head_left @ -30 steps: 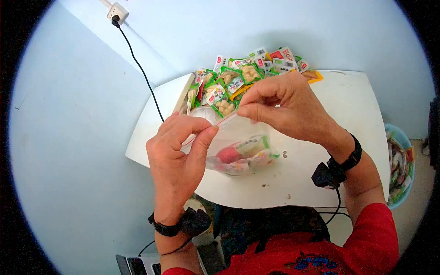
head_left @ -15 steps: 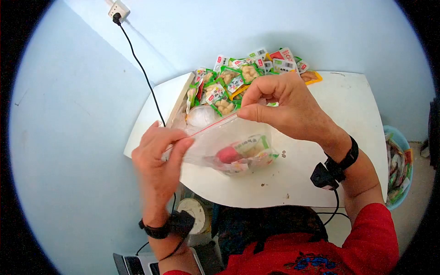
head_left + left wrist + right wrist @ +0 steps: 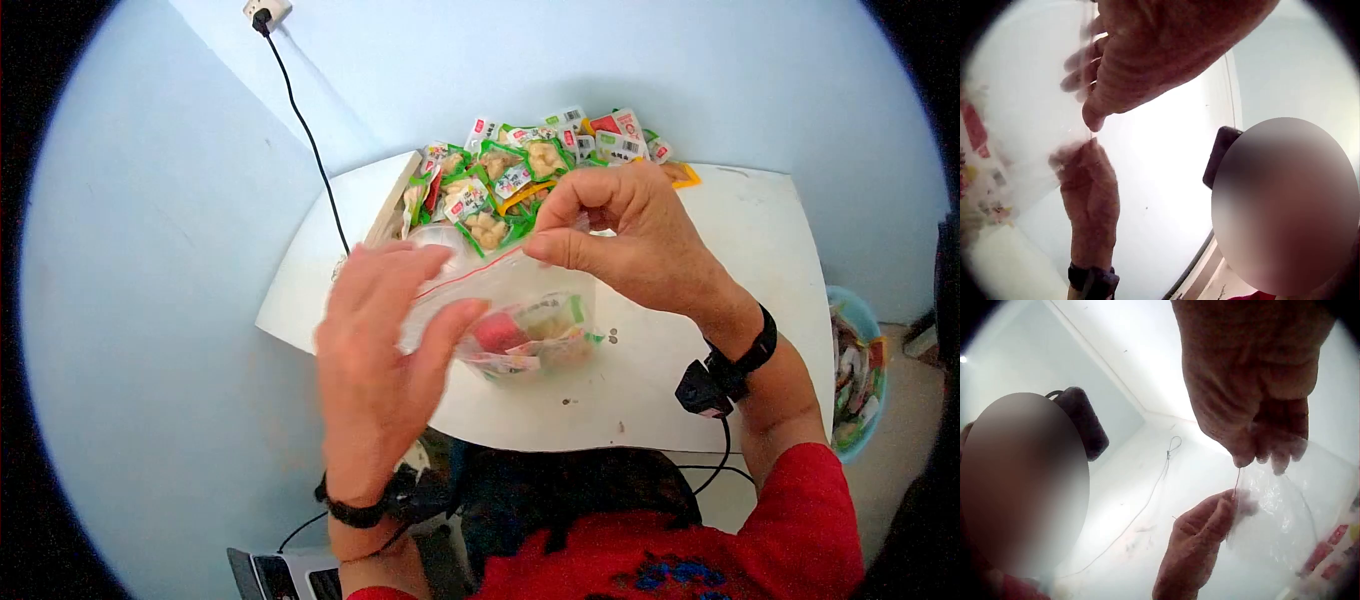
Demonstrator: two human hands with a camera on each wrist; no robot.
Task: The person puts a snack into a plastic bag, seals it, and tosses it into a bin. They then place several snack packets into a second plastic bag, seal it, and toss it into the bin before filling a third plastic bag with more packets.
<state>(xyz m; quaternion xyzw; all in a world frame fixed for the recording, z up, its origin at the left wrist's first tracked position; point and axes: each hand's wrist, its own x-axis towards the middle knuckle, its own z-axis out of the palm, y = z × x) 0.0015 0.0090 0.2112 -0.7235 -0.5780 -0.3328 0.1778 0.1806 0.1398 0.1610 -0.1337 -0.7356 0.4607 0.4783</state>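
Observation:
A clear zip bag [image 3: 560, 280] with a red seal line hangs between my hands over the white table. Inside its lower part lie a red item [image 3: 497, 332] and several green-edged food packets [image 3: 545, 325]. My right hand [image 3: 635, 240] pinches the bag's upper right corner between thumb and fingers. At the other end of the seal is my left hand [image 3: 375, 350], blurred, its fingers extended and the thumb apart from them. In the left wrist view, the left fingers [image 3: 1082, 78] show behind the clear film.
A heap of food packets [image 3: 495, 185] lies at the back of the white table [image 3: 720, 330]. Near it sits a clear round container [image 3: 437, 237], partly behind the bag. On the right stands a blue tub [image 3: 875, 400] of packets. A black cable [image 3: 305, 130] hangs at the left.
My left hand moved left along the seal, pulling it straight, then came back right with thumb and fingers parted. My right hand keeps its pinch at the corner, nearly still.

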